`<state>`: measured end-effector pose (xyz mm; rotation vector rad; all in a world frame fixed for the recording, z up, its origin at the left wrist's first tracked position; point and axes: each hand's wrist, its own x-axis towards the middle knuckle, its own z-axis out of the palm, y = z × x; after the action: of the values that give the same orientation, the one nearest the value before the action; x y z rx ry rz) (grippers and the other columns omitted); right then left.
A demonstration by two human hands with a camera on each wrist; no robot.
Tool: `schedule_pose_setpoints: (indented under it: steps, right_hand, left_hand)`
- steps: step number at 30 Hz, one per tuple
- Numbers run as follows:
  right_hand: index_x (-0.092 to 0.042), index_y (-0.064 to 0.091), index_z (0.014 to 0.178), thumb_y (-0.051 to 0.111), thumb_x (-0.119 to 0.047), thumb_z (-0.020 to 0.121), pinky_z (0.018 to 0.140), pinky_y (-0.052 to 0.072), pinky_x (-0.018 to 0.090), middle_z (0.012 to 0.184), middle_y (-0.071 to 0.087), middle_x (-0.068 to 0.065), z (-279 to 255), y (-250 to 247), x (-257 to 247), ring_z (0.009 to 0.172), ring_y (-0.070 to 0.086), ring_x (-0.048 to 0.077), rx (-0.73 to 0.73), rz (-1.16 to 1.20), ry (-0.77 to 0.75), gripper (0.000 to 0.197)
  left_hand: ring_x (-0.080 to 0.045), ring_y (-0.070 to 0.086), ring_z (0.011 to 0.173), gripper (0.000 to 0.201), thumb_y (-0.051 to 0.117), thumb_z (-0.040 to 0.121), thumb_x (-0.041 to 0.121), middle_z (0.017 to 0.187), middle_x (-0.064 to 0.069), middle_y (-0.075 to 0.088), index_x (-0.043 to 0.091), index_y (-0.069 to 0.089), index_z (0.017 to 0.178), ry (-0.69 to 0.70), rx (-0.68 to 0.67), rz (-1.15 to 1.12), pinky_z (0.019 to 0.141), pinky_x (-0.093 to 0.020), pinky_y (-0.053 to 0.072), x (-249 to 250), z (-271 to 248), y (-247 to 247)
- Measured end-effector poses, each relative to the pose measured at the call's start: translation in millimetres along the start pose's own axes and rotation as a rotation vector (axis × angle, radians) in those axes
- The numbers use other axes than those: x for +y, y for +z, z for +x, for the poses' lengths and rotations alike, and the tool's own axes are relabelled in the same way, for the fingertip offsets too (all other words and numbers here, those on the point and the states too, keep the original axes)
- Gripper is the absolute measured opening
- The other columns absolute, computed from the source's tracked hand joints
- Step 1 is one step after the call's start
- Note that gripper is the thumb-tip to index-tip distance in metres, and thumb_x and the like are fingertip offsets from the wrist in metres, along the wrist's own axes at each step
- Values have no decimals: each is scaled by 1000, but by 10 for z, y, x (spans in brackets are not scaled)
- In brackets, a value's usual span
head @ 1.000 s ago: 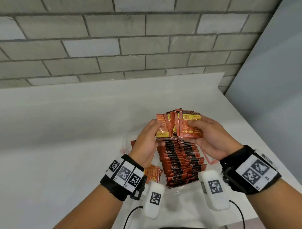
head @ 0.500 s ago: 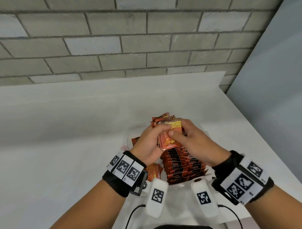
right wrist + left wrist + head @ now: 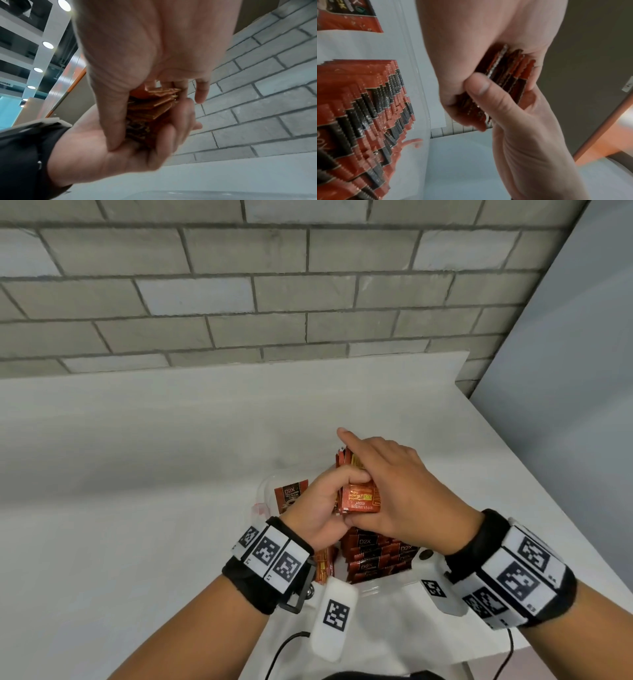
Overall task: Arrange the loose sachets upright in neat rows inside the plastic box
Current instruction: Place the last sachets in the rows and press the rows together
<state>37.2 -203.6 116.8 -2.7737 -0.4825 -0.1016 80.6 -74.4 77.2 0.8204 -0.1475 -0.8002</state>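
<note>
A lot of the job looks done. Many sachets already stand in a tight row [image 3: 376, 556] inside the clear plastic box [image 3: 265, 484] on the white table [image 3: 137, 474]. The left wrist view shows their zigzag tops lined up close together, though some sit higher than others. One sachet [image 3: 289, 498] leans alone at the far left side of the box, and another one [image 3: 323, 568] shows just behind the left wrist, so I think a few more need a place.

A small bunch of sachets [image 3: 359, 498] is up above the box, squeezed between both hands. The left hand [image 3: 318, 508] has its fingers and thumb curled round the bunch from the left. The right hand [image 3: 400, 494] holds it from the right, thumb under the bottom edge, and its pointer finger sticks straight out over the top. The bunch looks a bit uneven in the wrist views, so I think the hands are squaring it up before it goes into the row
</note>
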Motion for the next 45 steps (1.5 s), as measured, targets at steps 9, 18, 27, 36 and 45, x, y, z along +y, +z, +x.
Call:
schedule_pose_setpoints:
  steps: [9,18,27,36,45]
  right_hand:
    - [-27,4,151,74,-46,74,103,33,27,135,43,-5,-17,54,10,121,41,10,-14,88,30,106]
    - [-32,34,142,54,-47,89,82,44,17,114,48,-12,-105,29,137,103,50,5,161,437,257,58]
    - [-23,58,79,70,-12,83,71,48,28,85,60,-4,-119,-65,153,81,58,13,504,633,246,17]
    - [-31,70,89,66,-49,78,98,27,16,127,49,-15,-146,115,104,123,37,7,269,391,125,21]
    - [-31,56,119,61,-10,90,81,55,34,94,61,-4,-35,-52,222,85,64,18,107,580,339,36]
  left_hand:
    - [-17,64,77,19,57,79,22,80,-6,66,11,68,90,35,48,-15,71,-28,52,-37,-17,-73]
    - [-25,66,95,37,56,87,12,109,-16,68,11,61,124,37,21,-57,85,-38,54,-18,-64,-213]
    - [-22,62,81,38,62,81,39,92,-11,62,15,62,111,41,125,-128,79,-37,51,-31,-63,-277]
    - [-23,67,88,53,59,77,-6,102,-14,69,9,55,127,101,27,-82,74,-33,56,39,-68,-294]
    - [-30,65,98,49,63,75,4,111,-17,66,15,60,123,96,23,-3,85,-42,52,8,-43,-282]
